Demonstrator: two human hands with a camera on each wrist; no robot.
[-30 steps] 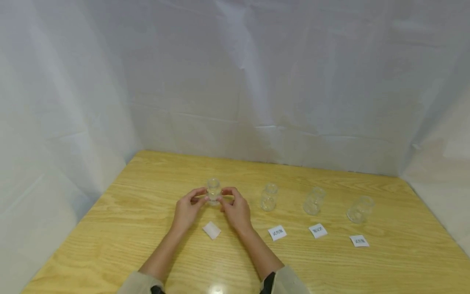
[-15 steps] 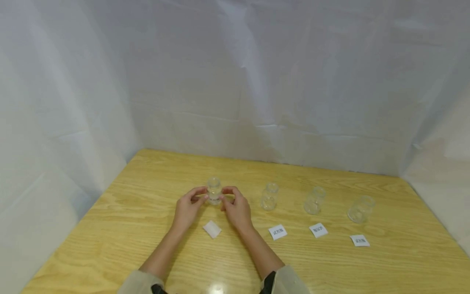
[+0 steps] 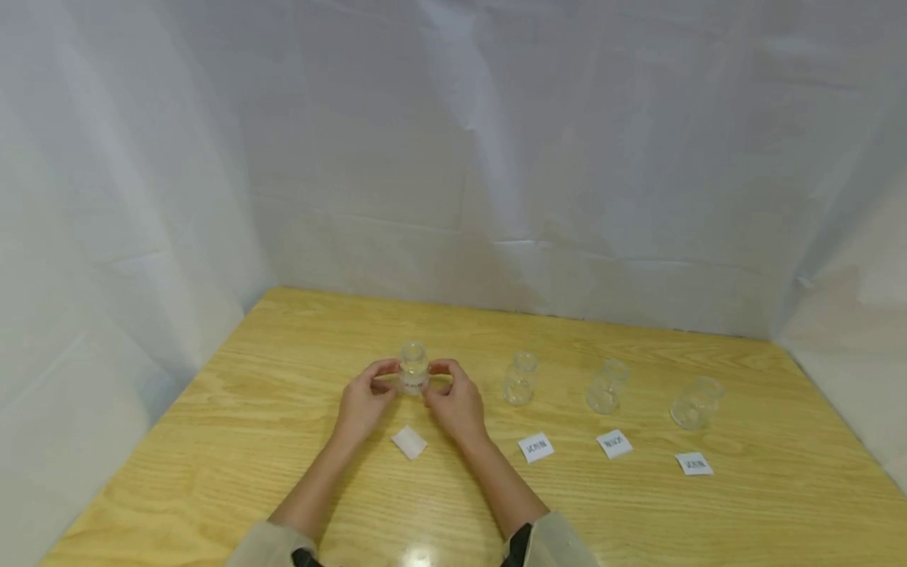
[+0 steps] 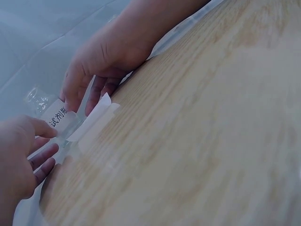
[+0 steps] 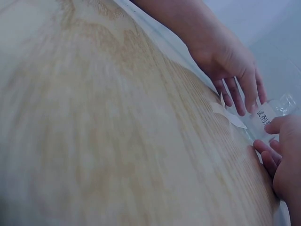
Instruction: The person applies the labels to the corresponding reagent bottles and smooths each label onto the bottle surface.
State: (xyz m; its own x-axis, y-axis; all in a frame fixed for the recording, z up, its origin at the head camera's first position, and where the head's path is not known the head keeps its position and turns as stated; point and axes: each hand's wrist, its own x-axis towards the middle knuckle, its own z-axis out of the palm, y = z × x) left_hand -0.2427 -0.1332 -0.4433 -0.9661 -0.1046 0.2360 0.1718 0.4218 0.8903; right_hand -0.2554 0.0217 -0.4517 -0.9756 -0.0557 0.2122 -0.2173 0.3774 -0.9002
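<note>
So there's a small clear bottle [image 3: 414,374] just below and left of the middle of the head view, sitting on a wooden table [image 3: 623,520], and both hands are on it. The left hand [image 3: 361,405] comes in on the bottle's left side, fingers bent, with thumb and index finger at the glass. The right hand [image 3: 459,405] does the mirror image on the other side, thumb and index finger bent onto the glass. Basically the thing is held between the two of them.

It has a white label [image 4: 59,115] with dark characters, and in the left wrist view you can see fingertips right at its edges, over at the left of that frame. Same deal at the right edge of the right wrist view.

A blank pale slip of paper [image 3: 409,442] lies just below the bottle in the head view, between the forearms; the wrist views show a bit of it curling up.

Over in the lower right of the head view there's a row of three more clear bottles [image 3: 520,379], with three white cards [image 3: 535,447] below them, one per bottle, dark writing on each. White sheeting [image 3: 354,157] fills the upper part.
</note>
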